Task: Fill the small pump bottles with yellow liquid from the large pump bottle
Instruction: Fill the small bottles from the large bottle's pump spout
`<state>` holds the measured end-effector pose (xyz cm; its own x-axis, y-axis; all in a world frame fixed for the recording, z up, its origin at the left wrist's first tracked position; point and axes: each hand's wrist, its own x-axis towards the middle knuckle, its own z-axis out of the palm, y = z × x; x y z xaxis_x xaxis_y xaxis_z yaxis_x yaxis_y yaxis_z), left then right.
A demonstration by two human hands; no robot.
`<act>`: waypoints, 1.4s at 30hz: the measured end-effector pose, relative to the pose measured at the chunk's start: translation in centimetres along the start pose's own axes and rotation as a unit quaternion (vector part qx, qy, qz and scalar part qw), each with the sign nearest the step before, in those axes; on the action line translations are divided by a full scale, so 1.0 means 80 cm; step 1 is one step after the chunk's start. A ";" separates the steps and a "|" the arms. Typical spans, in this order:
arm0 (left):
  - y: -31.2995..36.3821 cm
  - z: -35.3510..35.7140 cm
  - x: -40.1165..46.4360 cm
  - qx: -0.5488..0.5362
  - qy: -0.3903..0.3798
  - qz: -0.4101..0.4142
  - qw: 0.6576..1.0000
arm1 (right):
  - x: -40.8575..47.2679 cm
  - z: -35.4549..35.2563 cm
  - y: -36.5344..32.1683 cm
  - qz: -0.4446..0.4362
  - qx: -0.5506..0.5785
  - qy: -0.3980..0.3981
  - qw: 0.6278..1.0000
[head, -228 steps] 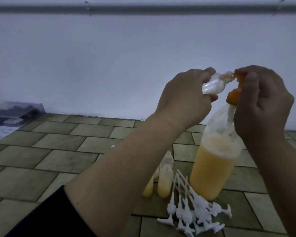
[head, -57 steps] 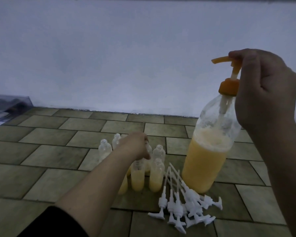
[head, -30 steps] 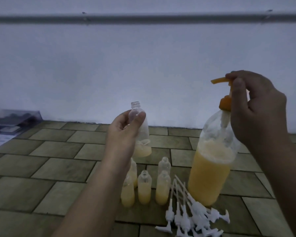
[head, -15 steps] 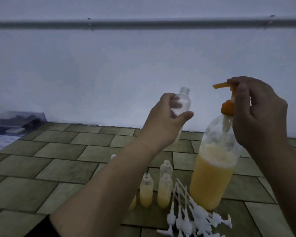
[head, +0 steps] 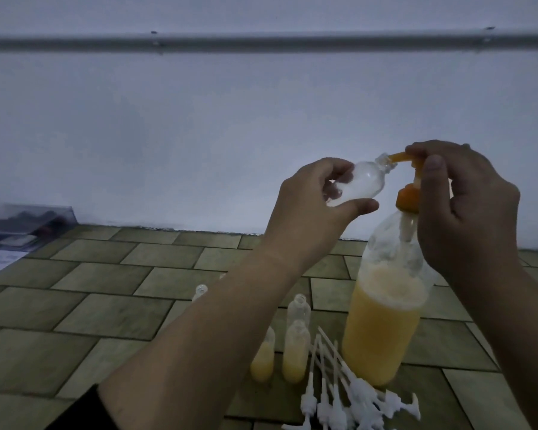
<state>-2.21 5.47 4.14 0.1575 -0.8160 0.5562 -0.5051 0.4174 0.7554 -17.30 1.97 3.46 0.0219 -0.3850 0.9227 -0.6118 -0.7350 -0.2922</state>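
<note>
My left hand (head: 311, 206) grips a small clear bottle (head: 457, 184) tilted on its side, its open neck against the orange spout of the large pump bottle (head: 382, 324). That large bottle stands on the tiled floor, about half full of yellow liquid. My right hand (head: 466, 209) curls around its orange pump head (head: 412, 181) from above. Small bottles holding yellow liquid (head: 295, 355) stand below my left forearm, which hides part of the group. A clear small bottle (head: 298, 308) stands behind them.
A heap of white pump tops with long dip tubes (head: 348, 395) lies in front of the large bottle. A white wall rises behind the tiled floor (head: 106, 293). A clear plastic box (head: 25, 221) sits at far left by the wall.
My left hand picked a small bottle from the floor group, raised it, tilted it and brought its neck to the orange spout. My right hand stayed on the pump head.
</note>
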 end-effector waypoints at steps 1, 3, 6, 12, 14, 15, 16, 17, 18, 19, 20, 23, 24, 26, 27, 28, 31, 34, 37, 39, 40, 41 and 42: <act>0.001 0.000 0.000 0.006 -0.001 0.009 1.000 | 0.001 0.001 0.001 0.000 0.000 0.000 1.000; 0.003 0.000 0.001 0.024 0.002 0.029 0.999 | 0.001 0.002 0.002 0.003 0.001 0.002 1.000; 0.007 0.000 0.002 0.082 -0.003 0.071 0.994 | 0.001 0.002 0.003 0.002 0.005 0.006 1.000; 0.005 0.008 0.000 0.163 -0.029 0.088 0.982 | -0.013 0.010 0.008 0.026 0.005 0.021 0.999; 0.004 0.012 -0.003 0.166 -0.038 0.076 0.983 | -0.015 0.009 0.008 0.037 0.006 0.024 0.999; 0.005 0.012 -0.004 0.164 -0.038 0.073 0.983 | -0.014 0.007 0.008 0.033 0.010 0.021 0.999; 0.006 0.011 -0.004 0.164 -0.037 0.074 0.983 | -0.011 0.005 0.007 0.026 0.016 0.016 0.999; 0.008 0.009 -0.003 0.164 -0.033 0.078 0.983 | -0.008 0.002 0.006 0.019 0.019 0.010 1.000; 0.011 0.006 -0.001 0.164 -0.026 0.084 0.982 | -0.004 0.000 0.005 0.015 0.019 0.006 1.000; 0.016 0.004 0.000 0.166 -0.021 0.091 0.982 | -0.001 -0.003 0.005 0.014 0.015 0.006 1.000; 0.020 0.003 0.002 0.171 -0.019 0.099 0.980 | 0.001 -0.004 0.006 0.015 0.012 0.009 1.000; 0.026 0.006 0.006 0.216 -0.024 0.126 0.968 | -0.002 -0.001 0.007 0.008 -0.006 0.029 1.000; 0.025 0.007 0.007 0.227 -0.025 0.131 0.965 | -0.004 0.001 0.007 0.006 -0.012 0.037 0.999; 0.022 0.010 0.006 0.232 -0.028 0.132 0.963 | -0.008 0.007 0.009 0.008 -0.013 0.050 0.999; 0.020 0.012 0.004 0.236 -0.031 0.129 0.963 | -0.011 0.009 0.010 0.013 -0.009 0.053 0.998; 0.018 0.013 0.002 0.240 -0.037 0.125 0.962 | -0.013 0.011 0.011 0.019 -0.006 0.053 0.998; 0.016 0.012 -0.001 0.234 -0.049 0.118 0.964 | -0.018 0.011 0.008 0.028 0.001 0.041 0.999; 0.019 0.008 0.000 0.228 -0.046 0.122 0.965 | -0.012 0.004 0.002 0.033 0.007 0.022 0.999; 0.026 0.007 0.001 0.238 -0.032 0.135 0.961 | -0.005 0.002 0.000 0.027 0.004 0.020 0.999; 0.027 0.008 0.001 0.248 -0.029 0.137 0.959 | -0.004 0.006 0.001 0.019 -0.001 0.040 0.999; 0.026 0.009 0.001 0.250 -0.030 0.136 0.958 | -0.006 0.009 0.002 0.018 -0.005 0.049 0.999; 0.025 0.010 0.001 0.251 -0.031 0.133 0.958 | -0.007 0.011 0.003 0.017 -0.009 0.055 0.998; 0.023 0.011 0.001 0.254 -0.033 0.131 0.958 | -0.009 0.014 0.004 0.017 -0.010 0.059 0.998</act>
<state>-3.85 5.86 5.29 -0.0767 -0.7404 0.6678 -0.8703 0.3765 0.3175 -16.58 1.39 2.44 -0.0910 -0.3398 0.9361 -0.6258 -0.7116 -0.3192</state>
